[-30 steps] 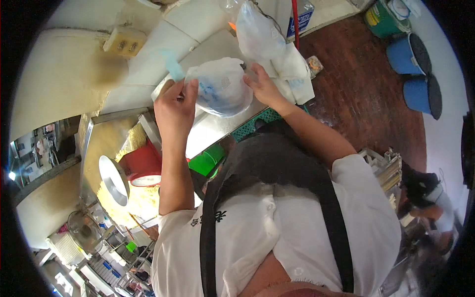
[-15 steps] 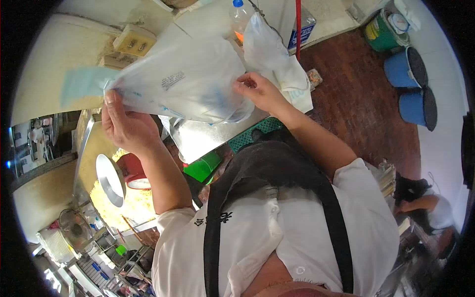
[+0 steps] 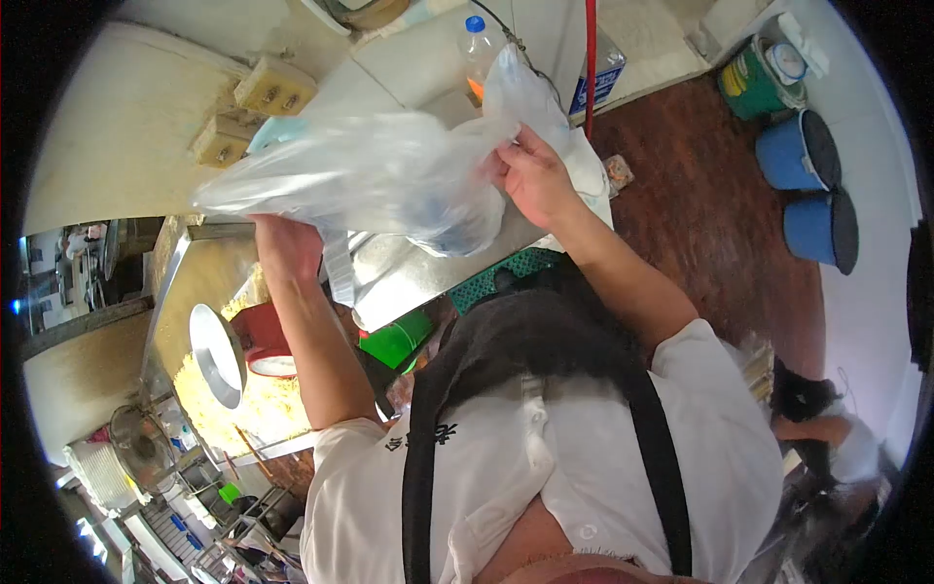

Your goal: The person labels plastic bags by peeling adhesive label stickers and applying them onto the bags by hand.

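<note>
Here's the big translucent white plastic bag [image 3: 341, 165], stretched btwn both hands, its rounded, filled end over the shiny flat metal counter [image 3: 389, 282]. R hand [image 3: 533, 183], bare: thumb & fingertips together, pinching film nr the bag's filled end. L hand [image 3: 289, 245], also bare, under the other end, fingers hidden by plastic; can't tell if they're clamped. Just past R hand, a 2nd white plastic bag, knobbly & upright [image 3: 523, 88], w/ a clear plastic btl, blue cap [image 3: 477, 54], beside it. Bright green plastic tub [image 3: 397, 338] sits below the counter edge.
</note>
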Demonstrator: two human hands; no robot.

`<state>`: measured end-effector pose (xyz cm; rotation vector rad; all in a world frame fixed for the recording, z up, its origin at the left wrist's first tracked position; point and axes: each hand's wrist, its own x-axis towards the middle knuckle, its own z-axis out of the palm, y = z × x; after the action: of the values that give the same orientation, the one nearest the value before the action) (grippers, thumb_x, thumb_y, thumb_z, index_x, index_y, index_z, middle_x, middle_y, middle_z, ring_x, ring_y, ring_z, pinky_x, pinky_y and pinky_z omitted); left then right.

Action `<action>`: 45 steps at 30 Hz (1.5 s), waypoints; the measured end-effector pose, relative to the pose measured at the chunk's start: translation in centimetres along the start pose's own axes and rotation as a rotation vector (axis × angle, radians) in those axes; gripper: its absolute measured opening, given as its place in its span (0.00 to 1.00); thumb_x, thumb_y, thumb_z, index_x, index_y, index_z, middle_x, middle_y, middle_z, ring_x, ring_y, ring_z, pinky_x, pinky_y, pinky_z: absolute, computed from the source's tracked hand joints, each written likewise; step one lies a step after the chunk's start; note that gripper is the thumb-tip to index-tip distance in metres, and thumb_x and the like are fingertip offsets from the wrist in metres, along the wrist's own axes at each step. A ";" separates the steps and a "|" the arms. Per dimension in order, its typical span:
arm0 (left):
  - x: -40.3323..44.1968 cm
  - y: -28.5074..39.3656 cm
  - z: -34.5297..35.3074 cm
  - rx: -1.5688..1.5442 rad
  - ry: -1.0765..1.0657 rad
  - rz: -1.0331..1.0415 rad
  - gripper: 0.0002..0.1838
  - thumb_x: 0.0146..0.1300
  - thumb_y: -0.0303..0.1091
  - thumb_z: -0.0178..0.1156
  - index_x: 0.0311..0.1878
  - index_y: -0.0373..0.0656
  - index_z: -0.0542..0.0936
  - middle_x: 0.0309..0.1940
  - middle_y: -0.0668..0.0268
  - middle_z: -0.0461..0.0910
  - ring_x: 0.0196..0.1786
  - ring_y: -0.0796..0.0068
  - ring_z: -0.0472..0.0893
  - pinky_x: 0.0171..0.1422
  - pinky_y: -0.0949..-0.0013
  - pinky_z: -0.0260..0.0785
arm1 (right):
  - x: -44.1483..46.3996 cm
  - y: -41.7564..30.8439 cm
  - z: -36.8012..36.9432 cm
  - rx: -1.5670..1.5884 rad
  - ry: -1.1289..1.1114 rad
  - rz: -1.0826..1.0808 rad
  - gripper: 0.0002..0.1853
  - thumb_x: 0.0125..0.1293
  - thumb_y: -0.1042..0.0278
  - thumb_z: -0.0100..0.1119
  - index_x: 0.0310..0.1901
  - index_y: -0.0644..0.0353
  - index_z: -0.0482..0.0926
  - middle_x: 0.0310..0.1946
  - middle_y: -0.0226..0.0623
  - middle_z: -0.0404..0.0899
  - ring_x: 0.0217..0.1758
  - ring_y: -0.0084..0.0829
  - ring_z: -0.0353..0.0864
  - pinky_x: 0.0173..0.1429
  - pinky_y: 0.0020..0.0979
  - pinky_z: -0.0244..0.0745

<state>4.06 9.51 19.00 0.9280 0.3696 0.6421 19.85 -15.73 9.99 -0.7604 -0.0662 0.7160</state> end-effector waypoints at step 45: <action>20.6 -32.4 0.7 1.563 -0.954 -0.463 0.25 0.65 0.46 0.66 0.60 0.40 0.81 0.52 0.61 0.84 0.58 0.66 0.80 0.65 0.60 0.70 | 21.7 4.0 -29.8 -1.262 0.333 -0.370 0.24 0.64 0.63 0.63 0.59 0.65 0.74 0.45 0.52 0.83 0.49 0.48 0.84 0.56 0.44 0.77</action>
<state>31.36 8.43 -8.03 2.3641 0.1374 -0.7418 43.12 -18.47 -18.70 -1.9986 -0.3659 0.1038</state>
